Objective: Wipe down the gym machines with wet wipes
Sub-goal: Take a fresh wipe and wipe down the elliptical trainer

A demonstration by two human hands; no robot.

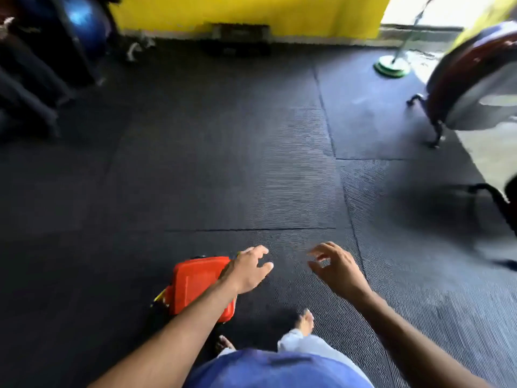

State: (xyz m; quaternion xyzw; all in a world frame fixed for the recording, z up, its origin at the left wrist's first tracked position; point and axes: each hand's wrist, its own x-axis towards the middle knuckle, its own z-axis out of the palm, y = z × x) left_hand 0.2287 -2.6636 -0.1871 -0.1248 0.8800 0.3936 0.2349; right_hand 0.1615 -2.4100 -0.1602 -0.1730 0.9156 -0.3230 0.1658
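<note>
My left hand (247,268) hovers over the black rubber floor with its fingers spread and holds nothing. My left forearm crosses over an orange-red plastic box (195,284) on the floor. My right hand (337,268) is raised beside the left one, fingers loosely curled, with nothing in it. No wet wipe is in view. A red and white gym machine (475,79) stands at the far right, well beyond both hands. Dark gym equipment (30,88) stands at the far left, blurred.
Black ribbed rubber mats (251,163) cover the floor. A blue exercise ball (84,23) sits at the back left by the yellow wall (251,9). A fan's green round base (391,67) stands at the back right. My bare feet (306,322) show below the hands.
</note>
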